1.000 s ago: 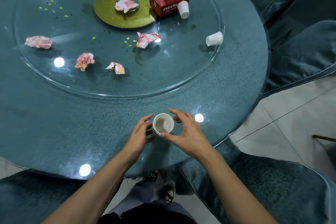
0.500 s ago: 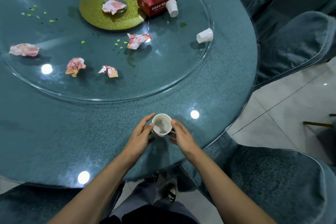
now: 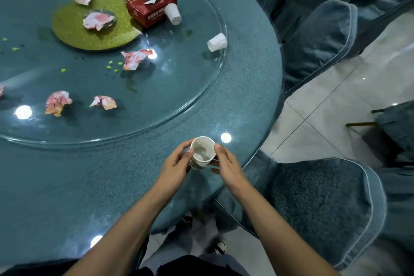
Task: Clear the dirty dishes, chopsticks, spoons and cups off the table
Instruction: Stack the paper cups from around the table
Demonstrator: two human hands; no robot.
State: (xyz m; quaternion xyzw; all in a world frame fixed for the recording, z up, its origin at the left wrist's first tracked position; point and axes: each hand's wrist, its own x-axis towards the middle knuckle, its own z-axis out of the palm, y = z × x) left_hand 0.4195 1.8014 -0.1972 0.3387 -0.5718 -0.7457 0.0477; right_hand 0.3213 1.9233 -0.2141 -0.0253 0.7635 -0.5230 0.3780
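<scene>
Left hand and right hand both pinch a white cup, apparently nested in a second one, held over the desk near its front edge. Risk: lower cup slips free if only the top one is gripped; tilt spills residue. Beyond, on the glass turntable, tipped cups lie among crumpled napkins; the tissue box blocks one.

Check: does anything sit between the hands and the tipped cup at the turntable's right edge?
Nothing visible does. Only tabletop and turntable glass separate them from the tipped cup. But the left hand and right hand both hold the cup stack.
</scene>
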